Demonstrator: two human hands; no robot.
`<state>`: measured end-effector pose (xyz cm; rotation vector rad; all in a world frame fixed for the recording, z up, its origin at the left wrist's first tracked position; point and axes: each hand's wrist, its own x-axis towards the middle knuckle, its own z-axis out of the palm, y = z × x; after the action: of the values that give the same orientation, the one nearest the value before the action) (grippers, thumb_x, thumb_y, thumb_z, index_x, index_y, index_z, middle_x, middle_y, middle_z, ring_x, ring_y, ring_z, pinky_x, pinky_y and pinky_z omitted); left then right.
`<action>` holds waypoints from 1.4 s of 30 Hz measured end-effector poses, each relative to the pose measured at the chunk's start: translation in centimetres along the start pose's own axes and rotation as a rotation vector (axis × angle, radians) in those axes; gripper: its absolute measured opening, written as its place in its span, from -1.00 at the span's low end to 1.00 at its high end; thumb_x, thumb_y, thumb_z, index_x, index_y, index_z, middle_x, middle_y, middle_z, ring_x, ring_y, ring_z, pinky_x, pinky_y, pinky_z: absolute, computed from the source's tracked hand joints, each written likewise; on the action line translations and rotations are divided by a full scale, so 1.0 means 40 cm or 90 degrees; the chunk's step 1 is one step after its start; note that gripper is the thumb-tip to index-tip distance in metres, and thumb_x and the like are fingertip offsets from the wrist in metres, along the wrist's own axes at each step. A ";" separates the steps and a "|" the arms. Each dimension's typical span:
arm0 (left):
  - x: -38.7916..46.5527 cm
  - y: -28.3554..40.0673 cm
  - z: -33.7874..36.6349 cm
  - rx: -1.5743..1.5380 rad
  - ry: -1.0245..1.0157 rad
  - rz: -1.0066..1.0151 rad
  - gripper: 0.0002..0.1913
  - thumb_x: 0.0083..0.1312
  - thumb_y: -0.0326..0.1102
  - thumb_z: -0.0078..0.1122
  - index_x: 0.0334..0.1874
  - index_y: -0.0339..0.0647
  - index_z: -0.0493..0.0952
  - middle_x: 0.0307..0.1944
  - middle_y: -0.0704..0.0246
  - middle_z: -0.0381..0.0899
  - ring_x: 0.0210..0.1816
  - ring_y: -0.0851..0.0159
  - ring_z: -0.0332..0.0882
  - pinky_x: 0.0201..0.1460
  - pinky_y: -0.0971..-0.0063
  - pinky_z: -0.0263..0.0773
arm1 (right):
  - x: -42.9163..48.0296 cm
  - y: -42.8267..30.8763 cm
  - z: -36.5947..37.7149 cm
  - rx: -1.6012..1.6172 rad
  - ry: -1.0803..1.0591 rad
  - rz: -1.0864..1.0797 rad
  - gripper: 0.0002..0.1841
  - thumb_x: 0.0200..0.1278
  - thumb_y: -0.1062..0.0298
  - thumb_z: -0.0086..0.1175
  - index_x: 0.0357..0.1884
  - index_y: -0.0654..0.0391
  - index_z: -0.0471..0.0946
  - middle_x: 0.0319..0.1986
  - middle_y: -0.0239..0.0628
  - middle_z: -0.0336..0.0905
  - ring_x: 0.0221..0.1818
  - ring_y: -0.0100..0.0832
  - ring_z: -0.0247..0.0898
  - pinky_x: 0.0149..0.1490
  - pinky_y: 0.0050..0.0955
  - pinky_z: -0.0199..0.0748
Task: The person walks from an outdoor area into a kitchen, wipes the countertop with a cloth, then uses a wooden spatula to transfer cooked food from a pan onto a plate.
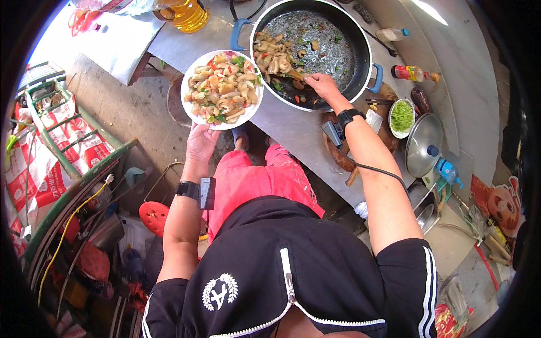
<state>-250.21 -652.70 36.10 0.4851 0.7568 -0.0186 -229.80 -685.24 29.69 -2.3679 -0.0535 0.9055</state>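
Note:
My left hand point(203, 141) holds a white plate point(184, 94) by its near rim, just left of the pan. Cooked food point(224, 91), pale curled pieces with red and green bits, is heaped on it. My right hand point(323, 85) grips a wooden utensil point(296, 75) inside a wide black pan point(353, 84) with blue handles. The utensil's far end is hidden in the food point(274, 57) at the pan's left side. Smaller scraps lie scattered over the pan's wet bottom.
Right of the pan are a bowl of chopped greens point(402, 117), a glass lid point(424, 145), a sauce bottle point(408, 73) and a round wooden board point(386, 95). An oil bottle point(190, 17) stands at upper left. A red stool seat point(154, 217) and a green metal frame point(84, 173) are at left.

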 end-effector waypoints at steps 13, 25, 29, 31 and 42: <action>0.051 -0.019 0.047 0.001 -0.091 -0.063 -0.44 0.05 -0.65 -0.15 0.17 -0.15 0.19 0.07 0.27 0.38 0.02 0.22 0.45 0.01 0.30 0.45 | -0.177 -0.154 -0.147 0.077 0.169 -0.119 -0.73 0.09 0.12 0.02 -0.30 0.06 0.59 -0.48 -0.27 0.56 -0.40 -0.33 0.48 -0.28 -0.45 0.35; 0.048 -0.061 0.112 -0.011 -0.103 -0.110 -0.46 0.07 -0.67 -0.19 0.16 -0.13 0.20 0.05 0.24 0.40 0.01 0.18 0.46 0.01 0.28 0.44 | -0.293 -0.248 -0.003 -0.222 0.398 -0.340 -0.60 -0.01 0.52 -0.07 -0.07 -0.06 0.49 -0.41 -0.36 0.39 -0.29 -0.27 0.35 -0.28 -0.30 0.21; 0.043 -0.069 0.118 0.000 -0.073 -0.109 -0.49 0.04 -0.66 -0.16 0.09 -0.11 0.24 -0.06 0.31 0.47 -0.15 0.25 0.53 -0.14 0.36 0.46 | -0.303 -0.242 0.015 -0.170 0.364 -0.353 -0.63 0.01 0.52 -0.07 -0.07 0.00 0.49 -0.43 -0.32 0.38 -0.32 -0.25 0.35 -0.28 -0.29 0.24; 0.042 -0.073 0.116 0.001 -0.075 -0.109 -0.50 0.04 -0.66 -0.15 0.08 -0.11 0.25 -0.07 0.32 0.47 -0.15 0.25 0.53 -0.14 0.36 0.46 | -0.313 -0.244 0.023 -0.183 0.361 -0.367 -0.63 0.04 0.53 -0.06 -0.06 0.02 0.49 -0.45 -0.26 0.38 -0.35 -0.21 0.36 -0.30 -0.28 0.28; 0.040 -0.051 0.050 0.037 -0.089 -0.097 -0.49 0.06 -0.65 -0.16 0.12 -0.10 0.25 0.00 0.30 0.45 -0.06 0.25 0.50 -0.07 0.35 0.44 | -0.312 -0.207 -0.112 -0.049 0.309 -0.363 -0.71 0.09 0.47 -0.09 -0.12 0.08 0.51 -0.46 -0.17 0.39 -0.35 -0.17 0.37 -0.22 -0.33 0.35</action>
<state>-248.10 -655.14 35.43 0.4751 0.6559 -0.2157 -235.21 -683.75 44.27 -2.3781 -0.5419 0.0568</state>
